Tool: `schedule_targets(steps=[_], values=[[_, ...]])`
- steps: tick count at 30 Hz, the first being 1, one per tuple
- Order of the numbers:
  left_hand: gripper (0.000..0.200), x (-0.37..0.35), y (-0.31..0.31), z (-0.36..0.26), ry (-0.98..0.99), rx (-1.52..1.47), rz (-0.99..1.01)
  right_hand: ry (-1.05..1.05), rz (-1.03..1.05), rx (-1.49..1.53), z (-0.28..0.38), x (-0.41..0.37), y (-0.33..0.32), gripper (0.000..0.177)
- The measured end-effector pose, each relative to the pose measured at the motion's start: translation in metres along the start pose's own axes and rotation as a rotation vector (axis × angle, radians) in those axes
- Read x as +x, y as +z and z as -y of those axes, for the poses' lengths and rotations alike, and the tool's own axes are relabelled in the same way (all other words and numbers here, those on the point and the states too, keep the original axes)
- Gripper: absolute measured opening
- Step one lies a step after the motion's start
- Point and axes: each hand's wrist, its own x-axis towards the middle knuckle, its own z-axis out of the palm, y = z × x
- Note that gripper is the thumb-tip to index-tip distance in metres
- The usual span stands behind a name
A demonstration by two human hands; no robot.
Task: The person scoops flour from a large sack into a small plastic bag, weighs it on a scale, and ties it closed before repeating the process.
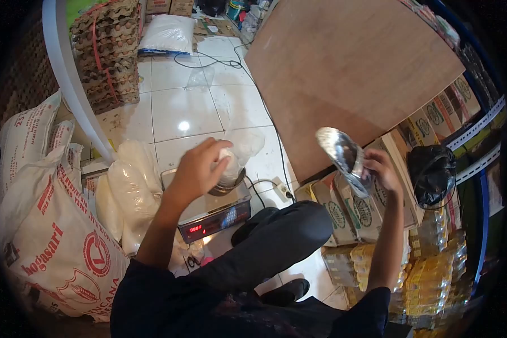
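My left hand (198, 168) grips the top of a clear plastic bag (236, 155) of white powder that rests in a metal bowl on a digital scale (214, 213). The scale's red display is lit. My right hand (380, 169) is raised to the right and holds a metal scoop (341, 152), its shiny bowl tilted up and facing me. The scoop looks empty. My knee in dark trousers (287, 236) lies between the scale and the boxes.
A large white Bogasari flour sack (56, 236) stands at left, with filled clear bags (127, 191) beside the scale. Egg trays (110, 53) are stacked at the back. A plywood board (349, 67) leans over cardboard boxes (355, 208); a black bag (432, 172) lies at right. Cables cross the tiled floor.
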Motion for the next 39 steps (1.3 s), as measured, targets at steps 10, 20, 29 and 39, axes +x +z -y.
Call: schedule_targets(steps=[10,20,29,39], values=[[0.009,0.023,0.053,0.015,0.052,0.283,0.065,-0.287,0.215,-0.990,0.062,0.129,0.134,0.035],[0.006,0.022,0.059,0.015,0.086,0.208,0.024,-0.391,0.145,-1.233,0.095,0.116,0.181,0.032],[0.028,0.056,0.063,0.013,0.163,0.499,0.182,-0.196,-0.200,-0.669,0.049,0.037,0.041,0.031],[0.025,0.115,0.094,-0.015,0.120,0.574,0.223,0.231,-1.078,-0.421,-0.054,-0.302,-0.157,0.043]])
